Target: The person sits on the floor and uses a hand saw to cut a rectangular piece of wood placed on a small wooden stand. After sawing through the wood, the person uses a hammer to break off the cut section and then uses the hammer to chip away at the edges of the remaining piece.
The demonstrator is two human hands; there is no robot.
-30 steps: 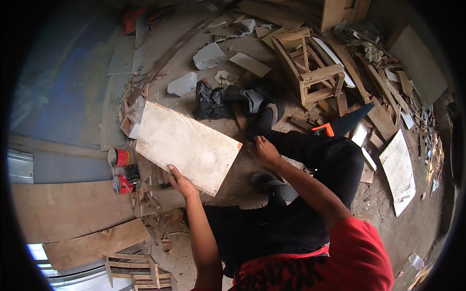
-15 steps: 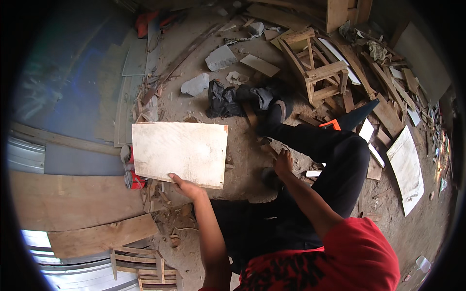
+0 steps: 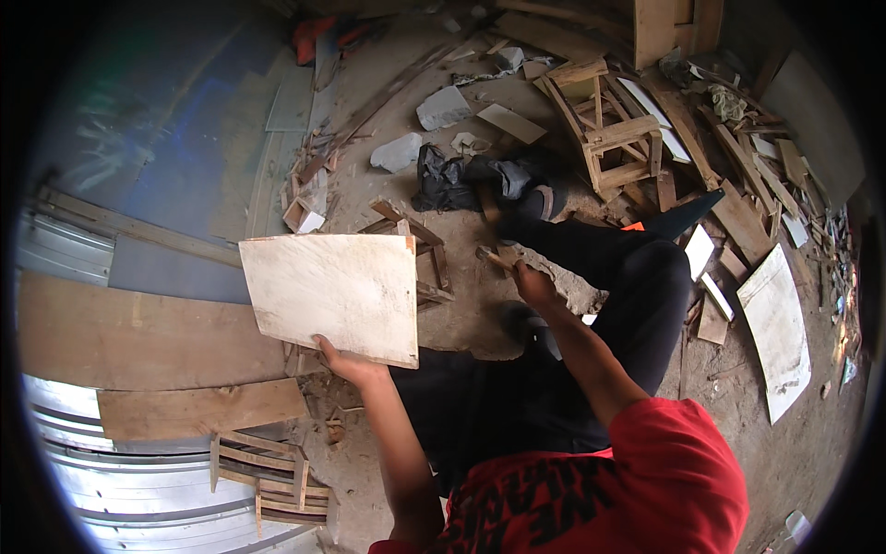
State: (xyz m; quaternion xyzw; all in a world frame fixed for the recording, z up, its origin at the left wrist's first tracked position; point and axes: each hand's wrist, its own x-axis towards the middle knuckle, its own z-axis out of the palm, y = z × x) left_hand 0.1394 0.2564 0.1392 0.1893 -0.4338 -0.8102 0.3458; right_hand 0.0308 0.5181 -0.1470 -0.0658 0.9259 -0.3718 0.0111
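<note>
My left hand point(image 3: 353, 366) is closed on the lower edge of a flat white board point(image 3: 332, 297), its thumb on the face and the other fingers hidden behind. The board is smudged, with a small brown patch at its top right corner. My right hand point(image 3: 535, 283) is wrapped round the wooden handle of what looks like a small hammer point(image 3: 496, 259), held apart from the board. Partly behind the board, a small wooden frame point(image 3: 432, 256) rests on the dirt floor. My dark-trousered legs are spread, the right knee bent.
A wooden stool frame point(image 3: 614, 138) stands among scrap wood at the far right. A saw point(image 3: 683, 217) lies beyond my right knee. Another white board point(image 3: 777, 332) leans at the right. Black plastic point(image 3: 441, 177) and stone lumps point(image 3: 443, 108) lie ahead. Plywood sheets point(image 3: 138, 332) are at left.
My view has shifted, and the board sits slightly further left and more tilted, uncovering more of the wooden frame. My right hand has risen slightly with the hammer.
</note>
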